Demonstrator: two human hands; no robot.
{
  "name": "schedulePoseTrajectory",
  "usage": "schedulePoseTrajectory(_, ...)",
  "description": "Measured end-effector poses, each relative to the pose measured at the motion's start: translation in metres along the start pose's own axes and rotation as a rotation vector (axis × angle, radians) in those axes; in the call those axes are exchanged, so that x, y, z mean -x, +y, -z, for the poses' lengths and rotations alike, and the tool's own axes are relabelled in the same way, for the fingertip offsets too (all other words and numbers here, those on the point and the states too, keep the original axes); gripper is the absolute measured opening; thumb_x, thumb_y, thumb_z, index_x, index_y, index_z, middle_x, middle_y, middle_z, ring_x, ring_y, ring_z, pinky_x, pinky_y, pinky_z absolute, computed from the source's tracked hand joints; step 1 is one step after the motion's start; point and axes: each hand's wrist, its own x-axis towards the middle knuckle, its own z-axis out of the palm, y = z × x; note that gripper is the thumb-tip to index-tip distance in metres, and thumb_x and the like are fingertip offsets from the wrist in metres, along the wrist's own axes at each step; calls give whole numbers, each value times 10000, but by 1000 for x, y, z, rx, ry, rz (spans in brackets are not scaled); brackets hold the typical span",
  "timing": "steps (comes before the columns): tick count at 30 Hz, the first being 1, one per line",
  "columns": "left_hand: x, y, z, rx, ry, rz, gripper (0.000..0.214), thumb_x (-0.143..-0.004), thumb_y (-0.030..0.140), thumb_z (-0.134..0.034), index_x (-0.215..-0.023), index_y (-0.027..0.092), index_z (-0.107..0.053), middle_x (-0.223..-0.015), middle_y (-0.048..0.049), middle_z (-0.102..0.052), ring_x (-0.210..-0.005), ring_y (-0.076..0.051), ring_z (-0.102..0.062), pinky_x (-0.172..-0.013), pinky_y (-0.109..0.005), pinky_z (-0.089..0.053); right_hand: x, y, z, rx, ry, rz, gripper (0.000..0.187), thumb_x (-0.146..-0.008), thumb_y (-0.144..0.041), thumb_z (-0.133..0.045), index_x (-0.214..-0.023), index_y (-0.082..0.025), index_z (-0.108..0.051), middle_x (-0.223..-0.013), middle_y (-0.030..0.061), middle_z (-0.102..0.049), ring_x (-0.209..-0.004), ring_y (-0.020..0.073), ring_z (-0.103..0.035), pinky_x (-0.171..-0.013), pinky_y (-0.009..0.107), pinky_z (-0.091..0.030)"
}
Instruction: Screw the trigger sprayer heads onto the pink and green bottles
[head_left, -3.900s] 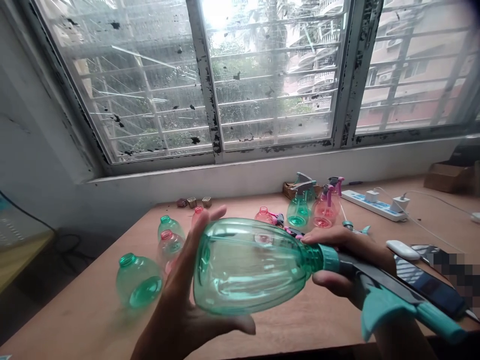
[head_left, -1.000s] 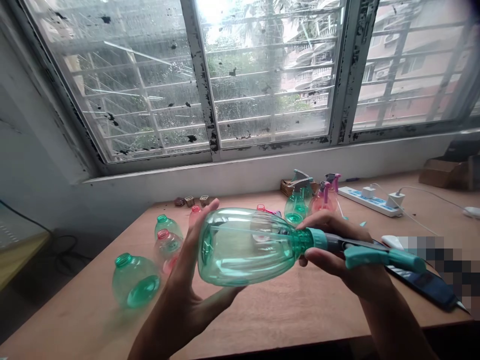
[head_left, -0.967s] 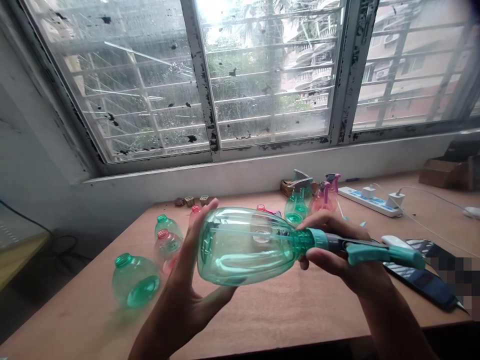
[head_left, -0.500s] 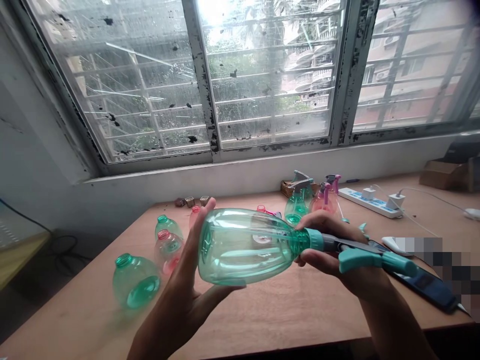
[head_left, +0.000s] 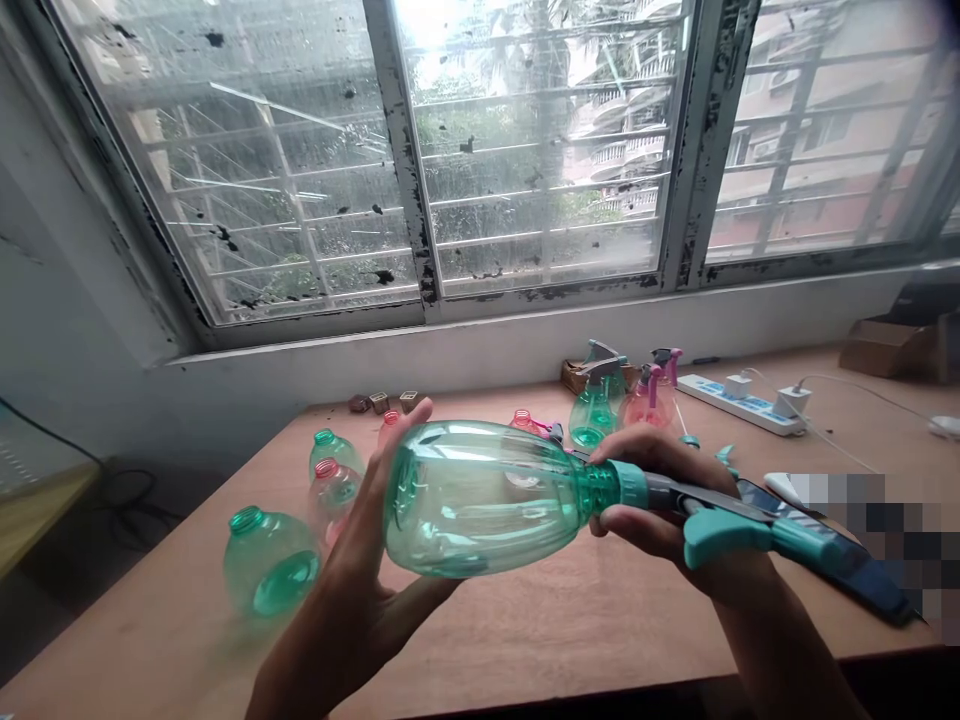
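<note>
A clear green spray bottle point(head_left: 487, 500) lies sideways in the air above the table, its base to the left. My left hand point(head_left: 367, 580) is wrapped round the base end, thumb below and fingers behind. At the neck, my right hand point(head_left: 667, 500) grips the teal collar point(head_left: 631, 484) of the spray head, fingers above and thumb below. The spray head's grey body and teal trigger point(head_left: 724, 535) point right, over my right wrist. Through the bottle wall a thin tube shows faintly.
Open green bottles point(head_left: 270, 565) and red bottles point(head_left: 330, 490) stand at left. Behind are green point(head_left: 596, 410) and red spray bottles point(head_left: 646, 400) with heads on. A power strip point(head_left: 739, 405), a phone point(head_left: 840, 560) and a loose teal part point(head_left: 725, 457) lie at right.
The bottle and my left hand have shifted slightly left and down. The spray head has tipped down a little at its right end. Both hands keep their hold.
</note>
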Motion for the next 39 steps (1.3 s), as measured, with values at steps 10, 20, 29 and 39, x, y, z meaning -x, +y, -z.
schedulePoseTrajectory(10,4,-4,-2,48,-62,-23,1141,-854,347,-806,-1623,447,32,-1707,-84,-261,-1568,-420,-190,-1203,-680,-299,0,-1,1,23,-30,35,329,-810,-241,-886,-1054,-289,-671,-734,-45,-671,-593,133,-567,-524,228,-438)
schedulePoseTrajectory(20,5,-12,-6,115,7,-2,958,-911,391,-738,-1617,471,-96,-1703,-40,-275,-1567,-415,-204,-1214,-709,-265,-1,-2,0,-132,-65,-57,313,-816,-252,-883,-1057,-287,-686,-713,-32,-720,-587,144,-653,-504,211,-527)
schedulePoseTrajectory(29,10,-11,-6,121,-60,26,1258,-718,517,-894,-1630,423,-33,-1687,-96,-293,-1577,-449,-100,-1208,-729,-260,-3,2,-2,-100,-71,-6,384,-819,-111,-851,-1109,-300,-684,-805,-33,-709,-661,121,-625,-577,193,-531)
schedulePoseTrajectory(39,5,-8,-10,140,58,-111,1019,-896,350,-753,-1601,515,-35,-1701,-62,-259,-1500,-400,-381,-1065,-621,-525,-2,2,-1,-163,-76,-52,323,-819,-269,-882,-1076,-295,-688,-734,-30,-707,-606,143,-633,-522,219,-541)
